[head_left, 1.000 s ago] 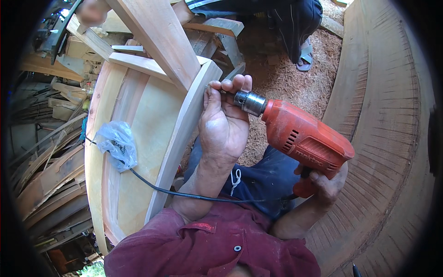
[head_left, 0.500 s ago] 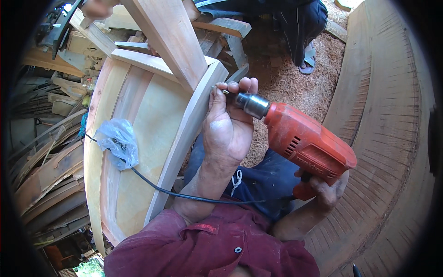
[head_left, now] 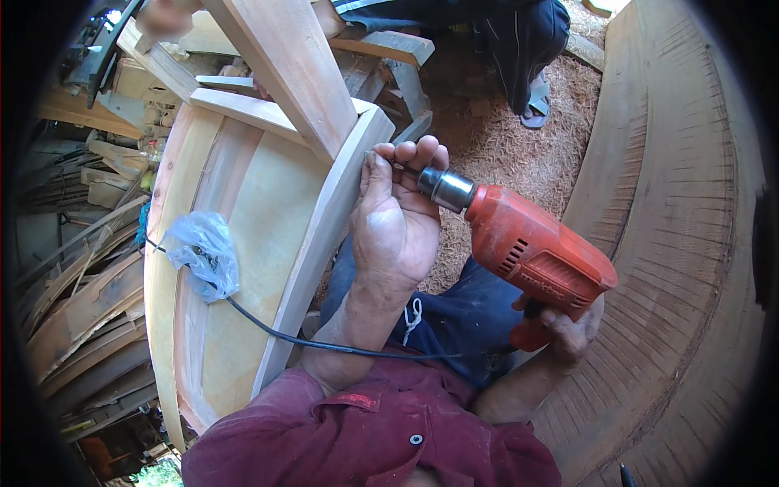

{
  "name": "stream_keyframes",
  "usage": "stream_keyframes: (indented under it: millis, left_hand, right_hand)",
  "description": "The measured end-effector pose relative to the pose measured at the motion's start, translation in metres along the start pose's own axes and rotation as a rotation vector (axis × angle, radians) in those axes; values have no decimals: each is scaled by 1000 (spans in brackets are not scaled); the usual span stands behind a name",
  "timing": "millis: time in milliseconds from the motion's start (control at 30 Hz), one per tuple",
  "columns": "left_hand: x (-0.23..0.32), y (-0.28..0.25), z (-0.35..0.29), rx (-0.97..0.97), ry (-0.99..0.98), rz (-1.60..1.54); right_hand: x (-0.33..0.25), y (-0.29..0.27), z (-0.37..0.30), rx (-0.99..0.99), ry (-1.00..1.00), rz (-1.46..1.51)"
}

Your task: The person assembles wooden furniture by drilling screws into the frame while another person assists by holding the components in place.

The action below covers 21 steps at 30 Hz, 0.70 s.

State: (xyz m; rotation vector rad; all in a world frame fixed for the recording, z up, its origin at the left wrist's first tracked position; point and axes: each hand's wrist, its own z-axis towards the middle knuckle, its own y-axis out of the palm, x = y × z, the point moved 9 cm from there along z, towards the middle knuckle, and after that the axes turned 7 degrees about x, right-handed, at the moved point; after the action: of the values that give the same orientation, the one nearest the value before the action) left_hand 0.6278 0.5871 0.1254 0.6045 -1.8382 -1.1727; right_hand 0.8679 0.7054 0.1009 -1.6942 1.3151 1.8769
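My right hand [head_left: 571,331] grips the handle of a red power drill [head_left: 535,253], its fingers near the trigger. The drill's metal chuck [head_left: 448,190] points up and left toward my left hand [head_left: 396,231]. The thumb and forefinger of that hand are pinched together around the bit's tip, beside the edge of a pale wooden frame [head_left: 329,219]. What they hold at the tip is too small and hidden to make out. The other fingers curl behind the bit. A black cord [head_left: 324,345] runs across my left forearm from the drill's handle.
A wooden post [head_left: 284,73] slants up from the frame. On its panel a clear plastic bag [head_left: 203,253] wraps part of the cord. Stacked boards [head_left: 89,316] lie left, a curved plank wall [head_left: 641,268] stands right. Beyond, a person's sandalled foot [head_left: 536,104] rests on wood shavings [head_left: 495,162].
The whole view has shifted slightly. The chuck sits a little farther from my left fingertips, and a small brass-coloured piece seen there before is now hidden.
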Motion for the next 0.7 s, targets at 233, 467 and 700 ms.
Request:
stream_keyframes:
  millis: [233,467,700]
  left_hand:
    - [0,-1,0,-22,3,42]
    - [0,-2,1,-37,-15,-13]
    - [0,-2,1,12,-21,-10]
  right_hand:
    - [7,-1,4,-34,41,5]
    - [0,2,3,-67,-29,6]
    - [-1,2,1,-29,-21,-10]
